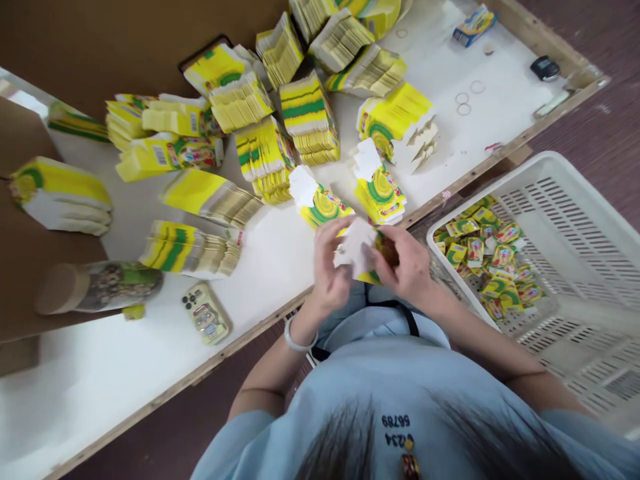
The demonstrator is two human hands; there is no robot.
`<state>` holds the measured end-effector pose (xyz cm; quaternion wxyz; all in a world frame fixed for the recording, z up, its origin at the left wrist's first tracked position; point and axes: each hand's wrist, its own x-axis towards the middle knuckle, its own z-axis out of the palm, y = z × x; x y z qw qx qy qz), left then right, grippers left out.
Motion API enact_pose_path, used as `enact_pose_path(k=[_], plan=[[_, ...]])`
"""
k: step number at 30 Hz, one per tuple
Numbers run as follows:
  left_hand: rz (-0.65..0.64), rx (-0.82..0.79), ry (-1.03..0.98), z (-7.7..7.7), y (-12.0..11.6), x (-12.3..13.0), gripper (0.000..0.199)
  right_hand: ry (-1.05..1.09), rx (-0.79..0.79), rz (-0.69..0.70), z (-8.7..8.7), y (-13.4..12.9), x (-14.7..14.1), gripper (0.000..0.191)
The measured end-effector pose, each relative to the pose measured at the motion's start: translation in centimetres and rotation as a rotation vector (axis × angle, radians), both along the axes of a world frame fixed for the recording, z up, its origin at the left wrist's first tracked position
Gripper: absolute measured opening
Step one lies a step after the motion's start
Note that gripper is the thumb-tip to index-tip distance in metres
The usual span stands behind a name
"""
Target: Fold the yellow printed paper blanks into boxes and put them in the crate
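Observation:
Between my two hands, at the table's front edge, is a small yellow and green carton (359, 243) with its white flaps facing up. My left hand (330, 267) grips its left side, thumb and fingers bent around it. On the other side my right hand (407, 263) pinches the carton, its thumb near the flaps. Slight blur hides the exact fingertip contact. Just beyond my hands lie a flat carton (323, 203) with a white flap and a small pile of flat cartons (381, 193).
Stacks of flat cartons (310, 117) cover much of the white table (270, 267). At left are a phone (206, 313) and a lidded jar (115, 287). A white plastic basket (580, 267) holding several small cartons (500, 260) stands right. Rubber bands (463, 109) lie farther back.

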<state>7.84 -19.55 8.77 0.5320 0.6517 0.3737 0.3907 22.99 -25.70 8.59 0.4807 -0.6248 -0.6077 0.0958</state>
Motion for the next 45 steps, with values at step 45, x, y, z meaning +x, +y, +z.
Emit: enact_pose_path(k=[45], plan=[[-0.221,-0.234,-0.042,-3.8,-7.5,-2.8,0.059,0.673,-0.278,0.128,-3.3,-8.1,0.8,0.047]])
